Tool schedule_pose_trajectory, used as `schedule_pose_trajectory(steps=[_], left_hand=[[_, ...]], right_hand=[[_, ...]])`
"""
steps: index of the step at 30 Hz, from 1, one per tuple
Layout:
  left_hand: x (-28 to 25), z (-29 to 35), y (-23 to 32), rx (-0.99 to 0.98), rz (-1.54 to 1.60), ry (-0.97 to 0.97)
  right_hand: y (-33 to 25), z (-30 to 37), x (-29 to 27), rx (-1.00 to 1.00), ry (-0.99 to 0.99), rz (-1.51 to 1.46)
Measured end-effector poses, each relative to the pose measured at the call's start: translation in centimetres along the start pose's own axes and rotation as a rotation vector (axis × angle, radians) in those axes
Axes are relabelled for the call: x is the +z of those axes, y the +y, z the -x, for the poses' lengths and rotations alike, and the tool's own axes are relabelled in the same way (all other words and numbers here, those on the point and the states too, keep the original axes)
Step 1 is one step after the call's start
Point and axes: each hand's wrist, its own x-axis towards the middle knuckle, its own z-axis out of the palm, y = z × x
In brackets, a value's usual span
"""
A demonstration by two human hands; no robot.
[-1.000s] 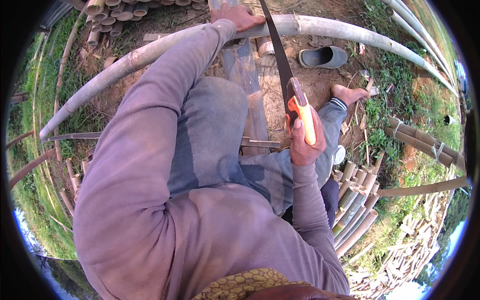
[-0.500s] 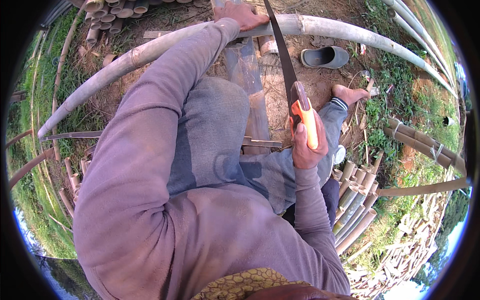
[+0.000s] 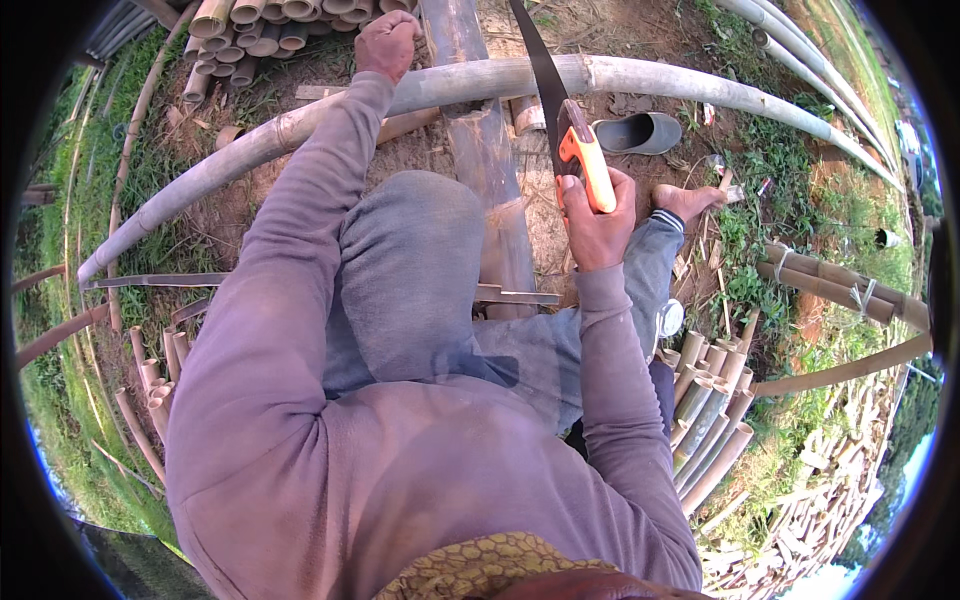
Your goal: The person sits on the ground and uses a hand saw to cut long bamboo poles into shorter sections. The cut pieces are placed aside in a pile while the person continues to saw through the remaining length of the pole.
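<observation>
My right hand [image 3: 602, 222] grips the orange handle of a hand saw [image 3: 548, 78]. Its long dark blade points away from me and crosses over a pale bamboo pole [image 3: 680, 82]; whether the teeth touch the pole I cannot tell. The pole spans the view from left to right, lying across a flat, weathered support [image 3: 485, 160] on the ground. My left hand [image 3: 388, 45] is curled into a loose fist just beyond the pole, left of the support, with nothing visible in it. A short bamboo piece [image 3: 408, 125] lies beneath the pole.
Cut bamboo tubes [image 3: 262, 38] are stacked at the far left, and more tubes [image 3: 712, 400] stand bundled at my right. A grey shoe [image 3: 640, 134] sits beyond my bare foot [image 3: 690, 200]. Tied bamboo poles [image 3: 845, 285] and a heap of bamboo scraps [image 3: 820, 490] are further right.
My left hand has let go of the pole and moved left, its fingers now curled. The saw, in my right hand, has shifted slightly left and away from me.
</observation>
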Motion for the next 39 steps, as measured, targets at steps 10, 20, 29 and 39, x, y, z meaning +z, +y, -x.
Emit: schedule_pose_trajectory(steps=[10, 20, 29, 39], left_hand=[[-11.5, 5.7, 1.9, -0.056, -1.145, -0.633], [-11.8, 5.9, 3.4, -0.133, -1.168, -0.684], [-10.9, 5.4, 2.5, -0.067, -1.144, -0.646], [-12.1, 6.2, 2.7, -0.098, -1.16, -0.639]], right_hand=[[0.1, -0.6, 2.2, -0.088, 0.044, -0.169], [-3.4, 14.6, -7.0, 0.03, 0.043, 0.042], [-0.8, -2.9, 3.6, -0.071, 0.074, -0.027], [-3.4, 14.8, -5.6, 0.007, 0.078, 0.005]])
